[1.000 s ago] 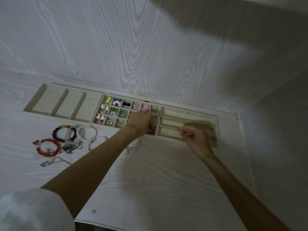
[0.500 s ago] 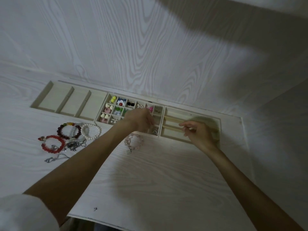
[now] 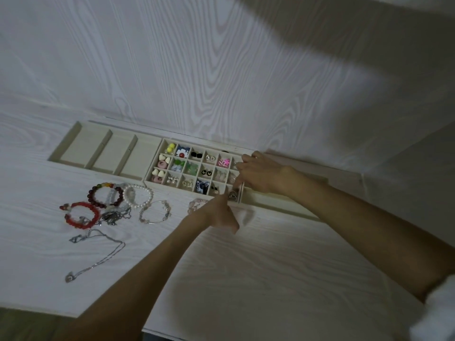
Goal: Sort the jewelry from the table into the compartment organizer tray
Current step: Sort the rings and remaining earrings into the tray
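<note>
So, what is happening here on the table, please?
A person is sorting jewelry into a tray that stands against the wall. The small squares in its middle already hold earrings and little charms. The right hand reaches over the right end of these squares; the left hand is at the tray's near edge. What either hand holds cannot be told. Several bracelets and a silver necklace lie loose on the table, left of the hands.
</note>
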The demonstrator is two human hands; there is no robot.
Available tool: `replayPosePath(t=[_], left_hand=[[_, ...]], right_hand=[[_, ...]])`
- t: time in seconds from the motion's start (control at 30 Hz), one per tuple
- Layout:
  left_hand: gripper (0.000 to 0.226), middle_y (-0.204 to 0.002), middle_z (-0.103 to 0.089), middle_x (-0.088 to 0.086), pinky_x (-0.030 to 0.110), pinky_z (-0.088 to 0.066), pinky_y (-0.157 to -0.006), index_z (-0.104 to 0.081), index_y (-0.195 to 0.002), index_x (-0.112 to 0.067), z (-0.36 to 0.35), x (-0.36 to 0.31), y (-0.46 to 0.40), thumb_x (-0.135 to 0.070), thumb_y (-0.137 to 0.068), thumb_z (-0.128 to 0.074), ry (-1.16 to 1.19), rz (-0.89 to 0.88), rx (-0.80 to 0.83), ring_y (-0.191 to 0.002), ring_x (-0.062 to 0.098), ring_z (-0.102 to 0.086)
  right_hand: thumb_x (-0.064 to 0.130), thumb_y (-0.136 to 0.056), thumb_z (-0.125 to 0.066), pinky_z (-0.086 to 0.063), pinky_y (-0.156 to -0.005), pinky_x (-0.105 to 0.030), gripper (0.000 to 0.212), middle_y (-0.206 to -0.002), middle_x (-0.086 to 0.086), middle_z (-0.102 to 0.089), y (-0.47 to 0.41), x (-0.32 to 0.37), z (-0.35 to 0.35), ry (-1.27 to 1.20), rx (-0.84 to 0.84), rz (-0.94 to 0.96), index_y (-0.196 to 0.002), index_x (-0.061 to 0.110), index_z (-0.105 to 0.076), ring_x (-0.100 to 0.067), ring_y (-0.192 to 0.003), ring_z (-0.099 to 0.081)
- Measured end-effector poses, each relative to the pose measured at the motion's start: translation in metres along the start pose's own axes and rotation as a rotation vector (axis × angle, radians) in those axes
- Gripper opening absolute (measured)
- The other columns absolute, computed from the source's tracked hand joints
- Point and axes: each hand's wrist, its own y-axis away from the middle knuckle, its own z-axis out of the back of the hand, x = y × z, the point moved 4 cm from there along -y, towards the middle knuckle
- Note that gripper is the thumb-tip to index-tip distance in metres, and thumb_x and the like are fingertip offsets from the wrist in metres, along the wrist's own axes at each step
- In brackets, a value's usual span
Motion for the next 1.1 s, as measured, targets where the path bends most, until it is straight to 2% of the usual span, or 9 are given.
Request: replayPosePath(t=[0.17, 0.37, 0.47, 0.6, 0.77, 0.87, 0.97, 1.1], left_hand=[[0.109, -0.071, -0.049, 0.003, 0.02, -0.043, -0.057, 0.0, -0.152, -0.022, -0.001, 0.002, -0.003, 0.007, -0.072, -0.069, 0.037, -0.042, -0.025, -0.064, 0.011, -0.048], [0.075, -0.069, -0.042, -0.002, 0.016, -0.039, -0.058, -0.025, -0.145, -0.005, 0.001, 0.001, -0.005, 0.003, -0.081, -0.063, 0.03, 0.002, -0.011, -0.062, 0.006, -0.042], [0.082, -0.066, -0.042, -0.002, 0.012, -0.04, -0.052, -0.022, -0.148, -0.009, 0.002, 0.004, -0.006, 0.004, -0.08, -0.064, 0.058, 0.005, -0.014, -0.06, 0.006, -0.043], [0.081, -0.067, -0.044, -0.001, 0.021, -0.041, -0.069, -0.025, -0.149, -0.011, 0.004, 0.011, -0.009, 0.001, -0.079, -0.064, 0.057, 0.008, -0.023, -0.062, 0.007, -0.045], [0.073, -0.064, -0.041, -0.002, 0.015, -0.038, -0.059, -0.033, -0.144, -0.007, 0.006, 0.01, -0.008, 0.004, -0.079, -0.064, 0.08, -0.012, -0.025, -0.06, 0.007, -0.042], [0.078, -0.06, -0.039, -0.002, 0.012, -0.036, -0.055, -0.03, -0.146, -0.008, 0.005, 0.012, -0.008, 0.007, -0.078, -0.065, 0.139, -0.001, -0.016, -0.057, 0.007, -0.041], [0.068, -0.061, -0.039, -0.002, 0.015, -0.036, -0.056, -0.04, -0.138, -0.011, 0.005, 0.013, -0.008, 0.006, -0.077, -0.066, 0.152, 0.011, -0.016, -0.058, 0.008, -0.041], [0.082, -0.061, -0.041, -0.002, 0.014, -0.038, -0.058, -0.025, -0.149, -0.007, 0.005, 0.013, -0.007, 0.005, -0.078, -0.066, 0.169, 0.025, -0.013, -0.06, 0.008, -0.044]], right_hand=[[0.009, -0.094, -0.046, -0.028, -0.095, -0.032, 0.048, -0.132, 0.002, -0.048, -0.013, 0.004, -0.006, 0.091, 0.045, -0.003, -0.135, 0.034, -0.048, -0.019, -0.12, -0.037], [0.013, -0.096, -0.045, -0.029, -0.096, -0.033, 0.047, -0.129, 0.004, -0.049, -0.023, 0.009, -0.009, 0.163, 0.073, 0.046, -0.134, 0.041, -0.046, -0.019, -0.125, -0.036], [0.013, -0.094, -0.047, -0.03, -0.094, -0.033, 0.043, -0.126, 0.003, -0.052, -0.026, 0.01, -0.01, 0.197, 0.06, 0.055, -0.129, 0.037, -0.053, -0.019, -0.122, -0.038], [0.013, -0.095, -0.046, -0.029, -0.094, -0.032, 0.042, -0.125, 0.004, -0.052, -0.024, 0.009, -0.009, 0.195, 0.048, 0.072, -0.127, 0.039, -0.055, -0.018, -0.123, -0.038], [0.011, -0.094, -0.048, -0.028, -0.094, -0.032, 0.042, -0.123, 0.005, -0.054, -0.026, 0.006, -0.009, 0.124, 0.044, 0.063, -0.125, 0.039, -0.057, -0.016, -0.119, -0.04], [0.012, -0.093, -0.049, -0.028, -0.092, -0.031, 0.041, -0.118, 0.006, -0.056, -0.028, 0.005, -0.009, 0.129, 0.04, 0.066, -0.123, 0.038, -0.058, -0.016, -0.115, -0.042], [0.011, -0.092, -0.05, -0.029, -0.091, -0.031, 0.037, -0.111, 0.006, -0.057, -0.029, 0.007, -0.011, 0.12, 0.055, 0.072, -0.115, 0.037, -0.064, -0.016, -0.112, -0.044], [0.012, -0.093, -0.049, -0.03, -0.093, -0.033, 0.036, -0.107, 0.006, -0.058, -0.031, 0.009, -0.012, 0.088, 0.067, 0.072, -0.112, 0.037, -0.065, -0.016, -0.11, -0.044]])
